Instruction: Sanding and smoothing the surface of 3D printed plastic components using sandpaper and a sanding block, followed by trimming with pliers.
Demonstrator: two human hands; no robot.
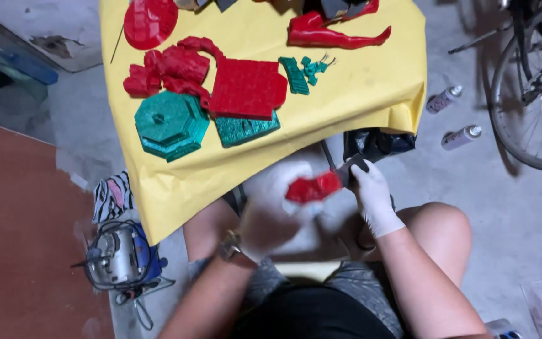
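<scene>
Grey concrete floor [515, 207], yellow sheet [359, 81], bicycle wheel [528, 94], spray cans [453, 119]

A seated person wears white gloves on left hand [275, 199] and right hand [371, 194], a wristwatch [229, 246], and apparently grey patterned shorts [321, 282].

- There is a single view, from a camera worn on the person's head.
- It looks steeply down over the person's own chest and bare knees, close to the two gloved hands just below the frame's middle.
- The upper half takes in the yellow sheet [371, 81], which lies farther from the lens.
- The concrete floor [522, 207] fills the right side, with a bicycle wheel [528, 94] cut by the edge.
- A brown board [14, 238] closes the left.
</scene>
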